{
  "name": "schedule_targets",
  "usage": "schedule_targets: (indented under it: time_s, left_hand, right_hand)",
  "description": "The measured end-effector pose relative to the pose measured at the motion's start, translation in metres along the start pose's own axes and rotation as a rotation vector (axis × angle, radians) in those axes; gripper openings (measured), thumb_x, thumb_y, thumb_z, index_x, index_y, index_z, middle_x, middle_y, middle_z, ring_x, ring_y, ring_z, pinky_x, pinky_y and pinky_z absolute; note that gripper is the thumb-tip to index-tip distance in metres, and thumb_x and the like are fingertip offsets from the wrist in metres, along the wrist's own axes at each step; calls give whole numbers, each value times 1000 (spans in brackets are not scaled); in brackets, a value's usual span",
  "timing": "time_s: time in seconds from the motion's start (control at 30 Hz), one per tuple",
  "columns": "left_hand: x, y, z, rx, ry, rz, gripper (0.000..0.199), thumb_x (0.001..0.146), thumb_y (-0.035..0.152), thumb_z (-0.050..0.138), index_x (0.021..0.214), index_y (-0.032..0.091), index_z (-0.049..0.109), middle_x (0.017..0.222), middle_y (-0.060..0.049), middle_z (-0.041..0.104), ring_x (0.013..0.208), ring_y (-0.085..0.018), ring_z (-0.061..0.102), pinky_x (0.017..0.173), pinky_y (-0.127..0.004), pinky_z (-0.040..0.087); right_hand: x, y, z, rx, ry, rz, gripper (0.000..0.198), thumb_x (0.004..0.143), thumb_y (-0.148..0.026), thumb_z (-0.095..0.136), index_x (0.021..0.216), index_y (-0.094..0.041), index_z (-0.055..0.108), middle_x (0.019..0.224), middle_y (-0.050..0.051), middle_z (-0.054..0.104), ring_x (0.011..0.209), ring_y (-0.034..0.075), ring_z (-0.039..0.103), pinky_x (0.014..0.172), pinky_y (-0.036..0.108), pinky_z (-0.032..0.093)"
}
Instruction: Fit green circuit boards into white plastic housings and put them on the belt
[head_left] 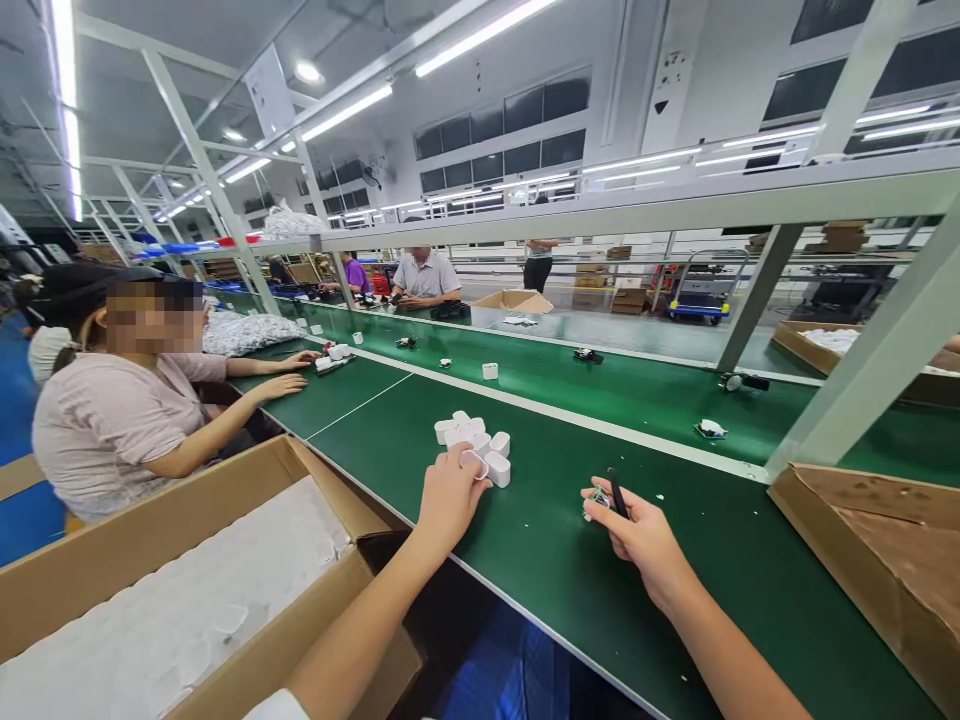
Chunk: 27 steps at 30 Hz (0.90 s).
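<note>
Several smooth, rounded white cases (471, 434) lie beside the left hand (454, 490)

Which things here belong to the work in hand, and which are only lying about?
Seemingly in the work:
white piece in the left hand
small electronic part and dark thin piece in the right hand
cluster of white pieces at the left hand

Probably just lying about:
blue trolley, background
open carton, background
white speck on the green surface
</note>
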<state>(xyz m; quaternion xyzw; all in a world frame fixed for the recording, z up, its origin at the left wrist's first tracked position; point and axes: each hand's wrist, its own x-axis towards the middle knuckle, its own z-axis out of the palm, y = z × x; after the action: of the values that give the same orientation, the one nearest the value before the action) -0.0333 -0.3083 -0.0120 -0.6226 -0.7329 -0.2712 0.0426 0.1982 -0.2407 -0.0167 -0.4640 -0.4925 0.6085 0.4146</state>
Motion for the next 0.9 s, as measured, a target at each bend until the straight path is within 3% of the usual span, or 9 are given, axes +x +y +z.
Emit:
schedule_targets:
  time_s: [0.1,0.17,0.23,0.33,0.43,0.57,0.73,0.9]
  left_hand:
    - [12,11,-4,-390,-59,37,8,86,24,51,80,19,53,103,-5,55,85,-17,55,75,-33,47]
    - [28,27,3,-659,-134,76,6,84,24,52,81,19,50,101,-3,55,79,-13,55,71,-28,48]
    - [46,46,17,-873,-180,104,14,79,20,56,90,20,47,108,-3,53,78,-11,55,69,-25,48]
    - [68,76,43,-1087,-252,125,47,67,12,64,108,22,44,116,-5,52,80,-10,55,66,-23,48]
    - [80,91,65,-1188,-363,143,54,60,10,68,110,20,51,109,-5,55,78,-10,55,61,-20,46]
    - [78,86,82,-1248,-477,146,49,58,12,69,105,19,57,105,-5,57,83,-13,56,63,-21,46]
    - [66,81,84,-1313,-599,151,50,58,9,68,106,19,58,111,-6,57,96,-18,57,72,-24,48]
    - [58,88,78,-1297,-646,270,45,63,9,65,106,20,59,114,-7,55,101,-20,56,78,-28,50]
  right_hand:
    - [1,-3,-4,38,4,-22,61,55,-35,79,110,-15,64,59,-3,54,41,3,23,41,22,12]
    - [2,-6,-7,65,32,-40,63,54,-36,80,111,-13,64,53,-5,48,41,4,22,41,22,13]
    - [4,-11,-11,98,94,-77,65,52,-36,81,109,-12,65,59,-2,53,42,3,22,40,22,13]
    - [9,-21,-21,105,194,-205,65,49,-37,80,108,-14,66,76,3,62,44,4,26,39,22,19]
    - [11,-29,-32,22,243,-367,60,49,-36,79,104,-17,68,91,5,66,48,6,33,43,24,31]
    - [4,-30,-36,-177,203,-490,46,59,-33,76,102,-19,70,98,6,65,48,6,32,47,26,36]
    - [-5,-26,-31,-353,138,-599,37,65,-29,75,101,-23,69,100,6,64,49,7,37,44,25,34]
    - [-10,-23,-26,-522,74,-653,37,71,-25,70,107,-25,67,100,6,65,69,16,58,47,24,43]
